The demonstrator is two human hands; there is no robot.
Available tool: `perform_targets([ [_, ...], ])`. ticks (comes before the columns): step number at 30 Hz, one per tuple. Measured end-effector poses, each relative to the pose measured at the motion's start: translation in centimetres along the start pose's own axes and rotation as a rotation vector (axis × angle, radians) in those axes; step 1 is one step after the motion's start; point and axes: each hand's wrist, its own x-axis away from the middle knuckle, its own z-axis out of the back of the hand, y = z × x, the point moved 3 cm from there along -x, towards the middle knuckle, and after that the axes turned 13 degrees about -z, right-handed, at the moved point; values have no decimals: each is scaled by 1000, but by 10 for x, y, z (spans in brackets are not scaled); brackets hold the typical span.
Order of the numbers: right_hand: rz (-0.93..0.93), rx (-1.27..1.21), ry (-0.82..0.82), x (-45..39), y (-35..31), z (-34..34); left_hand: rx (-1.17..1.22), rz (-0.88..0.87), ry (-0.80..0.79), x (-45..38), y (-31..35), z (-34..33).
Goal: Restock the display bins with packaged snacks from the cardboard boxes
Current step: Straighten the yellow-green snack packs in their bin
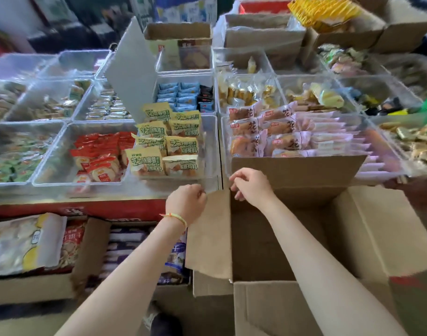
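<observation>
A brown cardboard box (280, 238) is sitting open just below the clear display bins (207, 151), its inside dark and its flaps standing up. The left hand (187, 202) is gripping the left flap's top corner. The right hand (250, 186), fingers curled, is pinching the adjoining corner.

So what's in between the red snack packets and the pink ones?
In the head view, the clear bin of yellow-and-green packets sits between the red packets and the pink packets.
</observation>
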Motion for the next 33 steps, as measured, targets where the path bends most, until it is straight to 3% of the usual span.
perform_targets([
  [5,-28,-68,-164,9,8,11,-11,91,-30,14,34,2],
  [11,-101,-167,-330,-9,-15,-26,25,171,-31,4,7,3],
  [18,-339,-542,-306,-56,-60,-60,-162,-39,-108,-41,-38,-26],
  [21,-413,-588,-285,-92,-69,-82,-217,-94,-154,-48,-63,-48],
  [25,-567,-575,-213,-127,-64,-104,-164,-193,50,-45,-83,-63],
  [28,-643,-587,-198,-146,-58,-121,-162,-292,445,-47,-86,-49],
  [30,-654,-612,-230,-164,-50,-133,-189,-306,611,-54,-88,-35],
  [33,-687,-586,-228,-167,-52,-137,-261,-299,507,-77,-93,-21],
])
